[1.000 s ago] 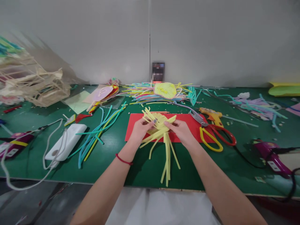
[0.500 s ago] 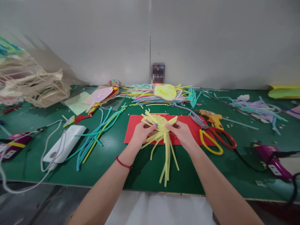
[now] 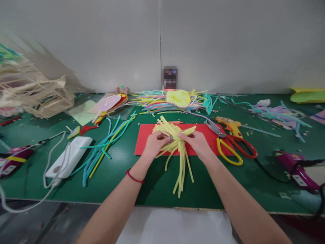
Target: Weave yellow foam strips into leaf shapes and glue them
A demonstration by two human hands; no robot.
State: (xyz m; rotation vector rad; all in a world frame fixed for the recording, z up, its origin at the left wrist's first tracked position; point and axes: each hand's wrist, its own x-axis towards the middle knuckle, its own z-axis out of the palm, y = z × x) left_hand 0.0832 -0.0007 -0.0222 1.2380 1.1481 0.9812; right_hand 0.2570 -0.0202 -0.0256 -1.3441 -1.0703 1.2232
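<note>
A bundle of pale yellow strips [image 3: 180, 156], woven or crossed at its top, is held between my two hands above a red sheet [image 3: 143, 142]. My left hand [image 3: 155, 144] pinches the bundle from the left, its thumb near the crossing point. From the right, my right hand [image 3: 195, 140] grips it between thumb and fingers. Several strips fan out upward and to the sides, and longer ones hang toward the table's front. Part of the bundle is hidden behind my fingers.
Scissors [image 3: 228, 149] with red and yellow handles and an orange glue gun [image 3: 230, 126] lie to the right. Loose coloured strips [image 3: 106, 145] and a white power strip [image 3: 69, 157] with a cable are on the left. A strip pile [image 3: 149, 103] lies behind.
The strips at the top of the bundle have shifted and now stand a little higher. Both hands stay on the bundle in nearly the same place, and the view has moved slightly.
</note>
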